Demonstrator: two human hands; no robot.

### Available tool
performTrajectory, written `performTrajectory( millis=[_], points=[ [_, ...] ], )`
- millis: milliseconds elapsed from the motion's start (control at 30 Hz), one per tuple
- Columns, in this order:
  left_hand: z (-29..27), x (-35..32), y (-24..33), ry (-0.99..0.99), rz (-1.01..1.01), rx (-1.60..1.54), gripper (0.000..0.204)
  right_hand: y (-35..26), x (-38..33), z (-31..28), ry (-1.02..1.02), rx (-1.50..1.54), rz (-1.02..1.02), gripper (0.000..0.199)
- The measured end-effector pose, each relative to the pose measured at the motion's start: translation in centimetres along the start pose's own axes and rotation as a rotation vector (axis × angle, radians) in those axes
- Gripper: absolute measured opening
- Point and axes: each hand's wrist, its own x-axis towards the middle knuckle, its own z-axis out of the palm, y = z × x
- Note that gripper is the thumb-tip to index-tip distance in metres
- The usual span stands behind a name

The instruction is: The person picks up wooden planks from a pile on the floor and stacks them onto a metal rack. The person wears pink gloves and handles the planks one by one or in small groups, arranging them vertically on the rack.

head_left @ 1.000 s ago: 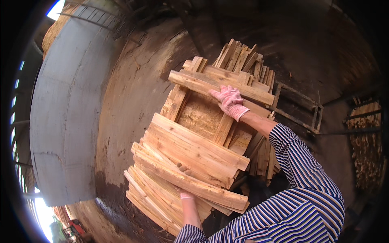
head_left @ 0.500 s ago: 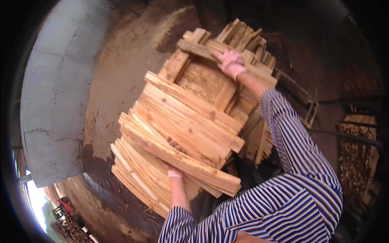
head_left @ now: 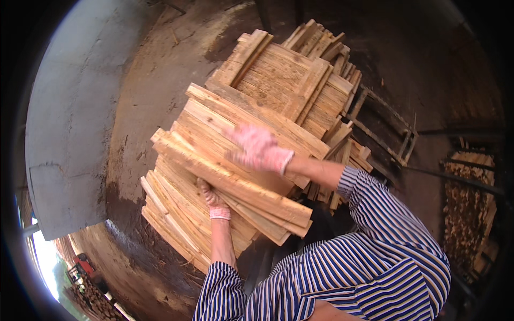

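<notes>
A stack of pale wooden planks (head_left: 193, 214) lies before me, loose rows over a layer of crosswise boards. My left hand (head_left: 215, 204), in a pinkish, soiled work glove, is at the lower edge of a thick plank (head_left: 235, 182) lying askew on top. It grips that plank, with part of its fingers hidden beneath. My right hand (head_left: 259, 148), in a pink glove, hovers blurred above the middle row of planks. Its fingers look apart and nothing shows in them. Just beyond it, a greyish board (head_left: 251, 107) lies along the far side of that row.
Two raised cross boards (head_left: 308, 91) lie on the far part of the stack. A metal frame (head_left: 383, 128) stands to its right. Farther right is another wood pile (head_left: 468, 198). A grey wall-like panel (head_left: 69, 134) rises at the left, beside dirt floor (head_left: 144, 96).
My right hand has come off the far board and moved nearer and left. That board now lies against the middle row. My left hand has shifted slightly left, its fingers no longer over the plank's top.
</notes>
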Motion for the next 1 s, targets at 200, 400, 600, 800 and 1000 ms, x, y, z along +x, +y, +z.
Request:
performTrajectory(
  millis=[200, 400, 600, 800, 1000],
  points=[
    [7.6, 3.1, -5.6, -0.051, -0.17, 0.004, 0.049, -2.9, -2.7, -3.4, -0.231, 0.257, 0.197, 0.072],
    [7.9, 3.7, -5.1, 0.009, -0.162, 0.137, 0.052, 7.8, 2.1, -4.1, 0.001, -0.086, 0.225, 0.062],
    [8.7, 4.8, -5.7, 0.192, -0.103, 0.374, 0.061, 9.0, 5.8, -4.9, -0.272, -0.376, 0.163, 0.04],
    [14.0, 2.7, -5.6, 0.056, -0.167, 0.29, 0.065, 1.5, -1.2, -1.8, -0.302, 0.094, 0.084, 0.09],
    [11.0, 0.7, -2.0, -0.099, -0.284, 0.04, 0.057, 2.0, -0.3, -0.2, -0.295, 0.515, 0.198, 0.075]
  ],
)
